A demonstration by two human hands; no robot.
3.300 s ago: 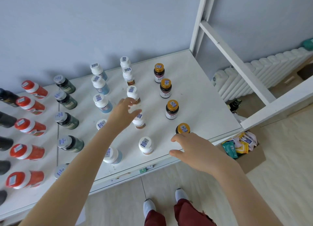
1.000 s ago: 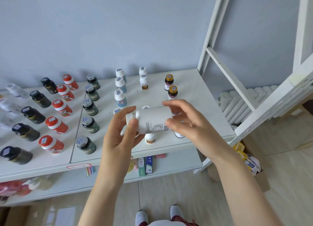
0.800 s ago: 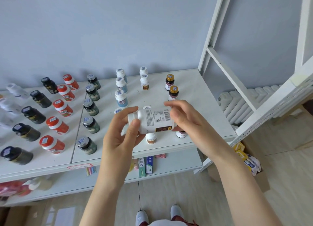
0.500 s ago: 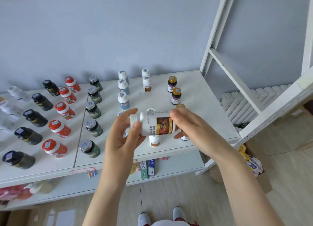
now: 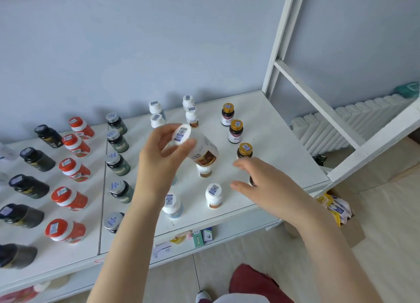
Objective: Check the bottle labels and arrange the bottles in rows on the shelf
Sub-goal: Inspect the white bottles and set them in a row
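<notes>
Step in hand: label check on one bottle looks about finished, and placing it comes next, judging by the tilt and by the one-handed hold.

Left hand point(image 5: 159, 164) grips the white bottle point(image 5: 200, 148) at its cap end, thumb and fingers curled round it. The bottle is in the air over the middle of the shelf point(image 5: 284, 148), about midway between back and front edges. It's tilted, cap up and toward the camera, base pointing down to the right.

Right hand point(image 5: 266, 189) holds nothing, fingers straight and spread, and hovers near the shelf's front right corner. A dark bottle point(image 5: 251, 180) sits partly hidden behind its fingers; can't tell if they touch.

Bottle look: white plastic body, white cap with a barcode sticker on top. The wrap label has a brown-orange picture and small print, too blurred to read. Looks light and rigid, easy for one hand.

Next move, my guess: turn it upright and set it into the row of white-capped bottles point(image 5: 213, 196), in the gap just behind the small one point(image 5: 204, 169). It needs to line up with that row running back to front, and stay apart from the gold-capped bottles point(image 5: 235, 131) toward the right edge. The free right hand could steady the neighbours.

Risk: knocking the small one below the base while lowering.
</notes>
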